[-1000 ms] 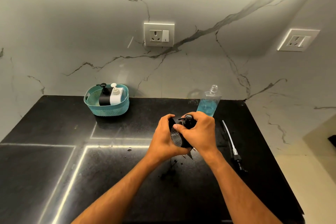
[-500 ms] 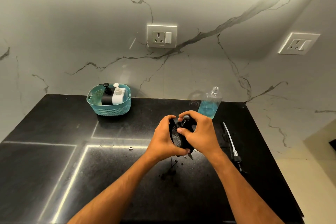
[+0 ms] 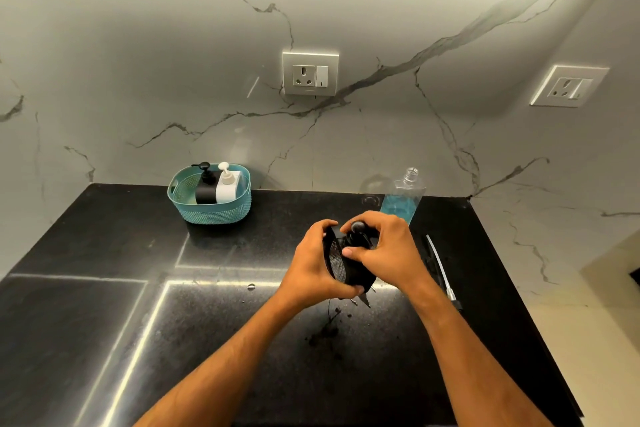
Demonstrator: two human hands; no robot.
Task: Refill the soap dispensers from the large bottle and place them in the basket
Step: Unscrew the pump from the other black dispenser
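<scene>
Black soap dispenser [image 3: 348,262] at frame centre, held just above the dark countertop [image 3: 104,340], tilted. Body matte black with a perforated or ribbed panel on the near face catching light; shape blocky, rounded corners.

Left hand [image 3: 313,262] wraps the body from 9 o'clock, fingers curled round the far side, thumb under. Right hand [image 3: 386,253] comes in from 3 o'clock; fingers and thumb pinch the black pump head [image 3: 356,230] at the dispenser's top. Judged: pump being screwed on or off; which, cannot tell. Fill level hidden, opaque body.

Progress, judged: two dispensers stand in the teal basket [image 3: 211,211] at 10 o'clock against the wall, a black one [image 3: 205,185] and a white one [image 3: 228,185], pumps fitted. The one in hand has yet to join them.

Basket: plastic, woven-look dimpled wall, oval, handle cut-outs.

Large bottle [image 3: 401,199] at 1 o'clock, just behind the right hand: clear plastic, flat-shouldered, uncapped, blue liquid filling roughly the lower half.

A loose pump with a long pale dip tube [image 3: 440,269] lies on the counter at 3 o'clock.

Countertop polished black stone, speckled, bright reflected strips. Small dark drips [image 3: 327,328] below the hands.
</scene>
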